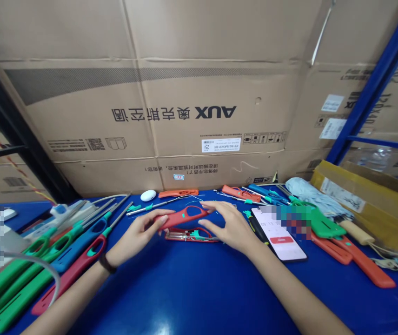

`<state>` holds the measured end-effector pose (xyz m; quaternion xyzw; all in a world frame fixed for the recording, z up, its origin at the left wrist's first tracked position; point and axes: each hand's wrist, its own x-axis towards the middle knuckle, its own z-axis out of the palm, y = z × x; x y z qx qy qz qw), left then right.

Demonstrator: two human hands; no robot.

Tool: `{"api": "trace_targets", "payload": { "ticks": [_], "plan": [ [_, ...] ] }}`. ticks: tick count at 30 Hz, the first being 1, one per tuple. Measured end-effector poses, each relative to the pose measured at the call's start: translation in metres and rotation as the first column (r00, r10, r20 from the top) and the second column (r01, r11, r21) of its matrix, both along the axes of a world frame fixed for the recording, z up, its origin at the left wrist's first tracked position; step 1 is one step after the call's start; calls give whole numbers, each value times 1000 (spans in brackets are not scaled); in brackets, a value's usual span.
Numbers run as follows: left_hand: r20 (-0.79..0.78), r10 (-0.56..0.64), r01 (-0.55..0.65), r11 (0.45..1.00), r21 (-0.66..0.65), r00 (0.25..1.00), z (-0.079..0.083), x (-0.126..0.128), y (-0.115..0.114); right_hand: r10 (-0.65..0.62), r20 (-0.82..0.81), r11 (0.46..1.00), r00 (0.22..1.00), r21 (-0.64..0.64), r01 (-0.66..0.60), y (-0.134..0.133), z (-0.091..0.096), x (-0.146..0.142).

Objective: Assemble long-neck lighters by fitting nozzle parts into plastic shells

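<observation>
Brown corrugated cardboard (171, 83) stands behind the glossy blue work surface (157, 288). The left hand (150, 225) grips the elongated red plastic shell (175, 220) between thumb and fingers. The shell is positioned just beside the open red plastic casing (178, 236). The right hand (234, 226) is half open at the shell's looped end, thumb and fingers apart; contact cannot be determined

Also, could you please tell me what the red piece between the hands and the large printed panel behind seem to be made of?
Red piece: probably moulded plastic, smooth and satin-looking; its even colour and rounded loop suggest this.
Printed panel: most likely cardboard, matt brown, with visible crease lines.
</observation>
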<state>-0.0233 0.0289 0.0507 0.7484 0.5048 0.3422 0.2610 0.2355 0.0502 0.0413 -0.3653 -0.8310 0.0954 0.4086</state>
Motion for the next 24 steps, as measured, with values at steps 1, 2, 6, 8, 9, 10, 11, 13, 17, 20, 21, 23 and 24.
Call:
{"api": "trace_targets", "payload": {
  "ticks": [1,2,6,8,9,10,11,13,17,20,21,23,24],
  "plan": [
    [24,19,-19,1000,0,1000,-1,1,4,5,62,1000,998,5,-6,1,-1,1],
    [46,25,-24,1000,-11,999,-4,3,8,15,111,1000,994,6,-16,2,-2,2],
    [100,-26,34,997,-74,995,-15,9,11,32,202,999,979,13,-35,4,-5,3],
    [103,-49,58,995,-84,993,-19,10,10,46,225,999,973,4,-48,4,-5,2],
    [104,-51,60,995,-83,993,-20,10,9,55,226,998,972,-4,-56,4,-6,2],
    [106,-46,54,995,-79,993,-20,9,9,53,213,999,976,-5,-54,3,-6,1],
    [111,-33,41,997,-70,993,-21,8,9,38,186,999,982,3,-39,3,-5,1],
    [124,19,-14,999,-38,992,-23,4,11,-16,122,999,992,37,11,2,-4,0],
    [113,128,-132,991,36,985,-28,-1,13,38,220,999,975,17,-43,2,-5,2],
    [79,114,-119,992,53,990,-34,1,11,120,326,992,938,-81,-99,2,-12,1],
    [70,100,-104,993,54,993,-35,3,10,131,334,989,934,-105,-101,2,-14,-1],
    [53,67,-70,996,51,996,-39,6,9,151,329,984,932,-140,-110,1,-18,-5],
    [46,50,-52,998,48,998,-40,8,9,157,320,982,934,-150,-114,1,-19,-7]
  ]
}}
